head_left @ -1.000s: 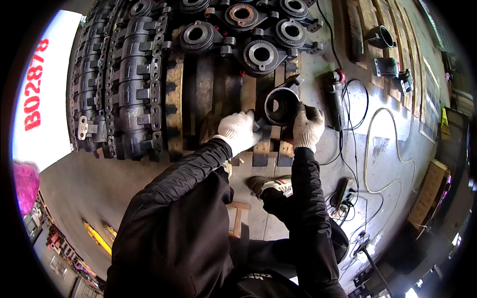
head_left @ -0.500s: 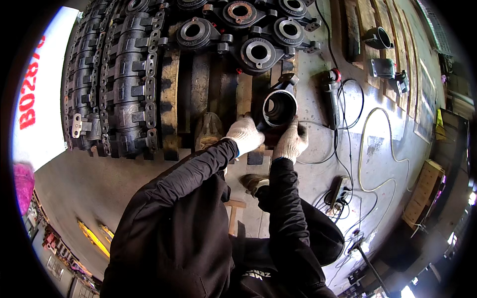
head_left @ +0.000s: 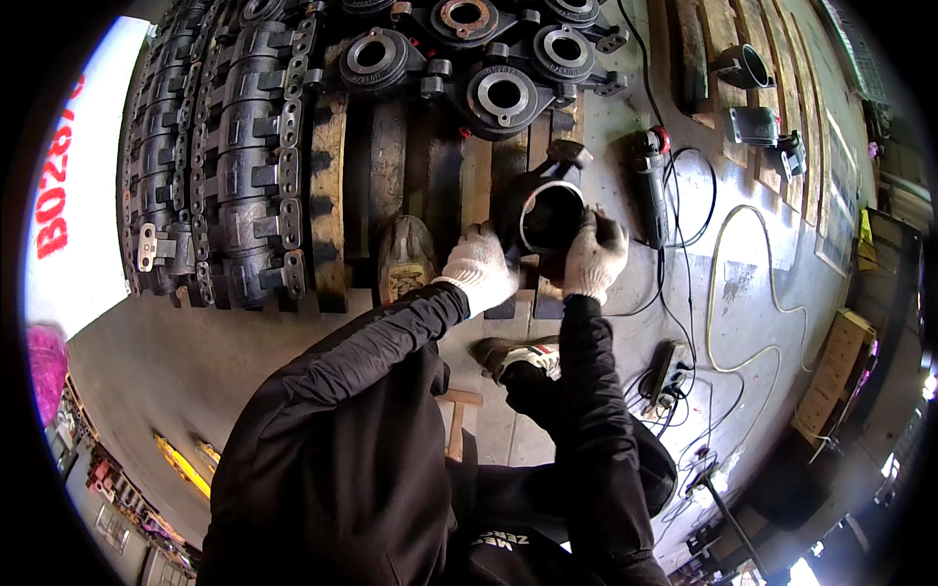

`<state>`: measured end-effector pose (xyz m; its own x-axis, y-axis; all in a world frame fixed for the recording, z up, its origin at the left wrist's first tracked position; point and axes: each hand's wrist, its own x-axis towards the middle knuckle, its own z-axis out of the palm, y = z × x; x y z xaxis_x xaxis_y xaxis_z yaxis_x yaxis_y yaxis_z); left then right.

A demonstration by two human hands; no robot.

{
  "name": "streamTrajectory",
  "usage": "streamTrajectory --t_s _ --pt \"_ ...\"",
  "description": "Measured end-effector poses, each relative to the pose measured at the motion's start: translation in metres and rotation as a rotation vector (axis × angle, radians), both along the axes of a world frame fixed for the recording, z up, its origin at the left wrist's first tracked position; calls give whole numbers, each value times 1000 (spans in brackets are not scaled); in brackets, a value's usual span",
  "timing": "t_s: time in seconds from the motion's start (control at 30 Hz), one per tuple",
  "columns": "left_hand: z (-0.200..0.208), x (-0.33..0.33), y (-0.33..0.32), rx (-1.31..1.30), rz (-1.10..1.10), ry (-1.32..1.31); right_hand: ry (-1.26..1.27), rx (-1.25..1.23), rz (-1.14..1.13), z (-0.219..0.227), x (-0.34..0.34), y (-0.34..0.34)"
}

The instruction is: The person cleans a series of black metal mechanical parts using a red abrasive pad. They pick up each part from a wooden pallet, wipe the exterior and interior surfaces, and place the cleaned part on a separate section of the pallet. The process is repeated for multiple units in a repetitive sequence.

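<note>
A black metal casting (head_left: 515,203) with a wide round bore and a lug on its far end is between my hands at the near edge of the wooden pallet (head_left: 330,205). Its bore is tilted up and toward the right. My left hand (head_left: 481,271), in a white knit glove, is closed on the left side of the casting. On the right rim, my gloved right hand (head_left: 596,256) grips with the fingers over the edge. The fingertips of the left hand are partly hidden by the casting.
Similar black castings (head_left: 503,95) stand on the pallet's far part, beside rows of linked castings (head_left: 256,166) at left. An angle grinder (head_left: 649,186) lies on the floor at right, near cables and a power strip (head_left: 670,369). A wooden-handled hammer (head_left: 457,420) lies by my feet.
The casting has turned, so its bore faces more to the right and its lug has swung nearer. My right hand has moved to the right along with the rim; the left has barely shifted.
</note>
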<state>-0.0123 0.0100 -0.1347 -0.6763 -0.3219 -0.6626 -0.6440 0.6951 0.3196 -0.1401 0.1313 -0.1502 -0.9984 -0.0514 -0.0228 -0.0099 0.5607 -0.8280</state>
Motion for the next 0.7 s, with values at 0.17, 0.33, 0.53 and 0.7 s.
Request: streamTrajectory --t_s 0.17,0.33,0.53,0.7 --pt "-11 12 2 67 226 244 -288 -224 -150 19 5 -24" --pt "-10 10 3 56 227 170 -292 -294 -307 17 24 -27" --pt "0 6 4 72 285 103 -627 -485 -499 22 57 -17" --pt "15 -7 -1 153 236 -10 -551 -605 -618 22 83 -29"
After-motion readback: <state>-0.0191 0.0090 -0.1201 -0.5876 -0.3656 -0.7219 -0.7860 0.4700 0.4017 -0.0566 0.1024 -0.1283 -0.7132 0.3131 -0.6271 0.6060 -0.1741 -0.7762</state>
